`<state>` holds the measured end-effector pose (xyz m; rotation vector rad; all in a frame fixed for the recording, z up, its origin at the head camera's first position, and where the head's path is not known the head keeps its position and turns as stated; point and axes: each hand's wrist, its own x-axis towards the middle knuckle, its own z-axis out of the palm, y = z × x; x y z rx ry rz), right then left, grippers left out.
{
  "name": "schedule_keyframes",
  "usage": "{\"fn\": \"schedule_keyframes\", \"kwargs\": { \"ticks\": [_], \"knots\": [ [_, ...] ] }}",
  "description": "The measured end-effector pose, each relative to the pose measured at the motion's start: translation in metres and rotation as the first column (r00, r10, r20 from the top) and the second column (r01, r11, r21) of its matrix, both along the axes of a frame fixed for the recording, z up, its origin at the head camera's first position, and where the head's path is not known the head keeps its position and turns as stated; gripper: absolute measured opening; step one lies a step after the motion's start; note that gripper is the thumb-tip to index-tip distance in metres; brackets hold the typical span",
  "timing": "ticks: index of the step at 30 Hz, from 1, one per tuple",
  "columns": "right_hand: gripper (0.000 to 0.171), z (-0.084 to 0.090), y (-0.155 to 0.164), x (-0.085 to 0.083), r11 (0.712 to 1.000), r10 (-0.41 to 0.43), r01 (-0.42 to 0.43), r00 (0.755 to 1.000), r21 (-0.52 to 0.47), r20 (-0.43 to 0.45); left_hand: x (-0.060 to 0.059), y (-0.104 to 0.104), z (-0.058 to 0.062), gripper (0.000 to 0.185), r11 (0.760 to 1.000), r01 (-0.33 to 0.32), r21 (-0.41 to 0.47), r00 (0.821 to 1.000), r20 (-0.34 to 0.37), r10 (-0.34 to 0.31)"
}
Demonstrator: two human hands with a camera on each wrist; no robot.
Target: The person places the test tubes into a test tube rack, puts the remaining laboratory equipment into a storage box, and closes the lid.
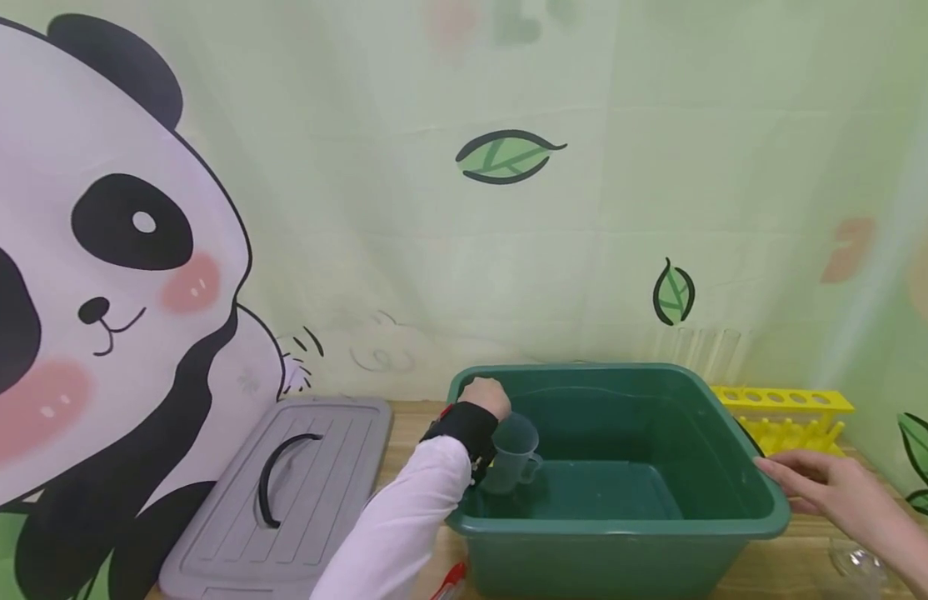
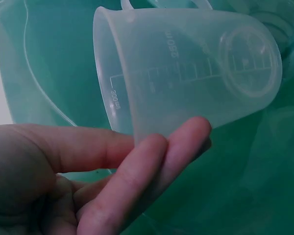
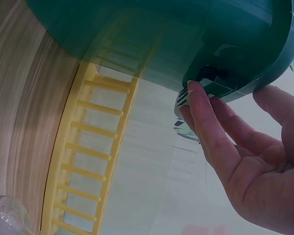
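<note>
A large green plastic tub stands on the table. Inside it, near its left wall, is a translucent measuring cup with a handle and printed milliliter marks. My left hand reaches over the tub's left side. In the left wrist view its thumb and fingers pinch the rim of the cup, which appears tilted there. At the tub's right end my right hand holds the rim, thumb against the edge. Its fingers lie at the dark side handle, as the right wrist view shows.
Left of the tub lies a grey lid with a black handle. Behind the tub's right side stands a yellow test tube rack near clear tubes. A red-capped pen and a clear glass item lie in front.
</note>
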<state>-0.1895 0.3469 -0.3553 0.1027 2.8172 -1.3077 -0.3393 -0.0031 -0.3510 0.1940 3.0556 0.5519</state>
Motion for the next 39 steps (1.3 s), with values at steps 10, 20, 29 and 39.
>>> {"fn": "schedule_keyframes", "kwargs": {
  "ticks": [10, 20, 29, 39],
  "knots": [
    [0.063, 0.002, -0.002, 0.0, 1.0, 0.003, -0.003, 1.0, 0.024, -0.011, -0.037, 0.0, -0.034, 0.023, 0.999, 0.046, 0.007, 0.999, 0.008, -0.046],
    [0.065, 0.003, -0.004, -0.001, 1.0, 0.009, -0.008, 1.0, 0.03, -0.013, -0.034, 0.016, -0.029, 0.023, 0.976, -0.153, -0.157, 0.987, 0.025, 0.159],
    [0.062, 0.005, -0.005, 0.0, 1.0, 0.002, -0.002, 1.0, 0.026, 0.001, -0.075, 0.022, -0.074, 0.025, 0.934, -0.251, -0.256, 0.967, -0.105, 0.231],
    [0.063, 0.004, -0.003, 0.001, 0.999, -0.011, 0.01, 1.0, 0.037, 0.004, 0.012, 0.02, 0.007, 0.016, 0.942, 0.019, -0.336, 0.989, -0.134, -0.068]
  ]
}}
